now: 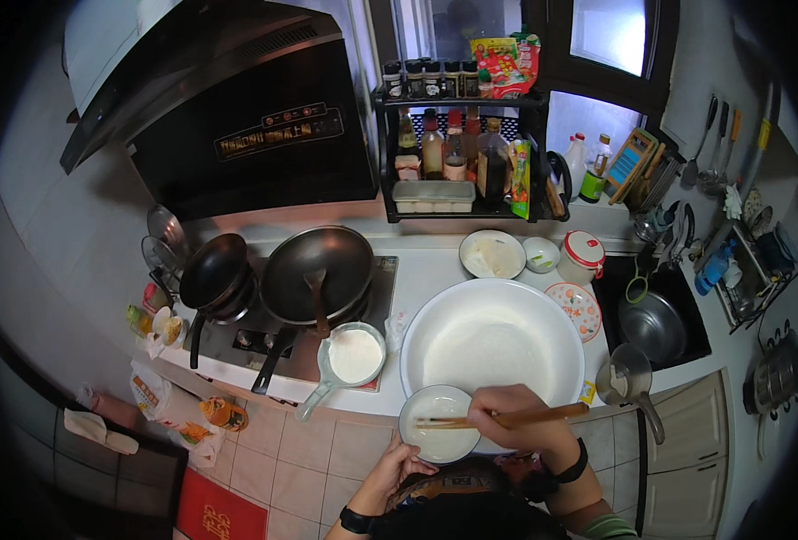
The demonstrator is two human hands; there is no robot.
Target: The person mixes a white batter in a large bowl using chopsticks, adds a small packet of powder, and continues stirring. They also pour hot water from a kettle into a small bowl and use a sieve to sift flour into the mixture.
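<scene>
A small white bowl with a dark rim [439, 449] holds a pale, whitish liquid. My left hand [399, 462] grips it from below at its lower left edge. Wooden chopsticks [540, 414] are in my right hand [507, 412], with their tips in the bowl's liquid. Just beyond stands a large white basin [493, 287], with a whitish layer over its bottom; the small bowl overlaps its near left edge. Left of the basin, a pale green handled bowl [331, 381] contains white powder. Behind the basin are a bowl of pale food [492, 254] and a little white bowl [541, 255].
A wok [291, 283] with a spatula and a smaller pan [213, 270] sit on the stove at left. Right of the basin are a patterned plate [574, 310], a red-lidded jar [582, 260], a metal saucepan [632, 371] at the counter edge, and the black sink [699, 331].
</scene>
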